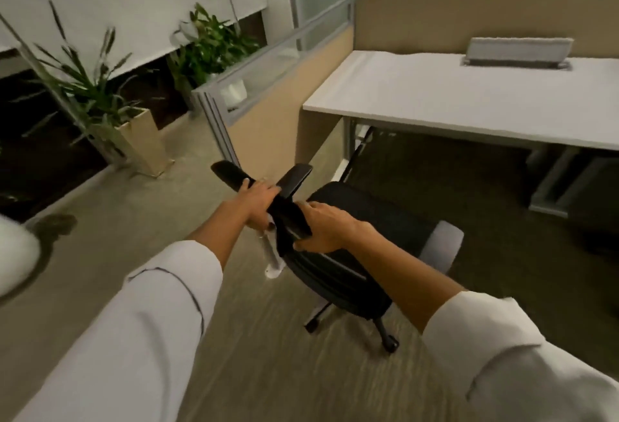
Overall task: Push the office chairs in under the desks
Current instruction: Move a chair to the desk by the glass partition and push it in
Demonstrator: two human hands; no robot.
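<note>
Black mesh-backed office chair (348, 220) stands on the carpet just in front of the white desk (469, 96), seat turned toward the desk's open underside and not yet beneath the top. Seen from above and behind; the backrest top edge runs as a dark bar between the two hands. Pale grey armrest (442, 247) shows on the chair's right side; black star base with castors (390, 344) visible below the seat. A white post of the chair frame hangs down just under the left hand.

Left hand (258, 200): fingers curled over the backrest top, clasping it from the left. Right hand (326, 229): fingers wrapped round the same top edge from the right, thumb underneath. Both hands close together, nearly touching across the bar. White sleeves (160, 314) on both forearms.

Desk sits in a cubicle with tan partition panels (469, 19) behind and to its left; a grey cable-tray cover (519, 49) stands at the back of the desktop. Grey pedestal unit (562, 187) under the desk's right part, in shadow.

Left of the cubicle, two potted plants (97, 86) stand near the window blinds (117, 2), the nearer one in a tall cream planter. Frame is blurred at the edges.
</note>
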